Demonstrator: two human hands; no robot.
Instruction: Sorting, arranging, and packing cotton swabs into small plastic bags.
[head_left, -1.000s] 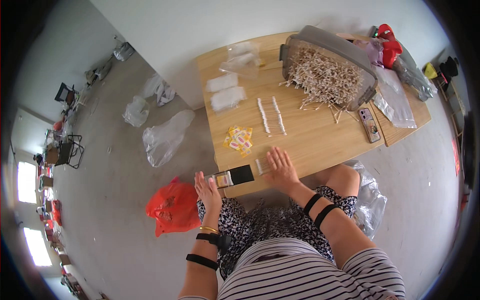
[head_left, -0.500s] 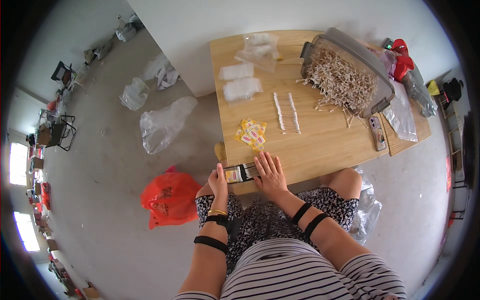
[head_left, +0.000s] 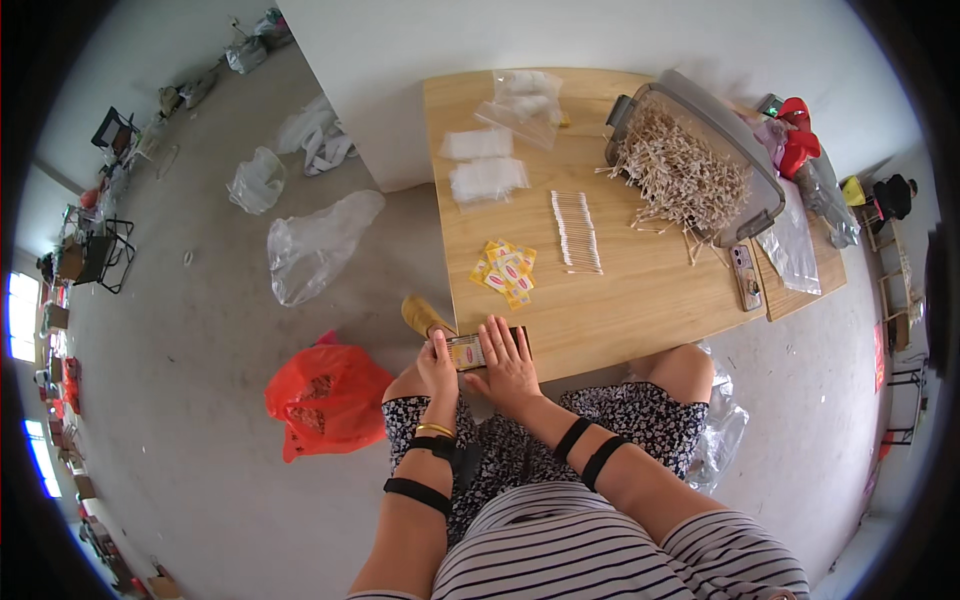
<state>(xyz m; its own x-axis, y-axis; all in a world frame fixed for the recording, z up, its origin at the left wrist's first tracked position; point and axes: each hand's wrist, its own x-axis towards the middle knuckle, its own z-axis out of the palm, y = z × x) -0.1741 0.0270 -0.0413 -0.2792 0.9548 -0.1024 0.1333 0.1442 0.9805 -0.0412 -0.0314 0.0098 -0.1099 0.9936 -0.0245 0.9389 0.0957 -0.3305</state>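
At the table's near left corner, my left hand (head_left: 436, 366) grips the end of a small dark flat tray (head_left: 525, 345). Cotton swabs and a yellow-and-white card (head_left: 465, 352) show inside it. Across the tray lies my right hand (head_left: 509, 368), fingers stretched out flat, hiding part of what is in it. Just beyond, a loose pile of yellow-and-white cards (head_left: 505, 270) rests on the wood. Farther off is a neat row of cotton swabs (head_left: 575, 232), laid side by side.
A grey-rimmed clear bin (head_left: 768, 190) tips toward me, spilling many cotton swabs (head_left: 680, 160). Clear plastic bags (head_left: 488, 180) lie at the table's far left. A phone (head_left: 746, 277) is near the right edge. On the floor at left sits a red plastic bag (head_left: 325, 400).
My right hand has slid left along the tray toward my left hand, uncovering the tray's dark right end. The whole view has shifted slightly.
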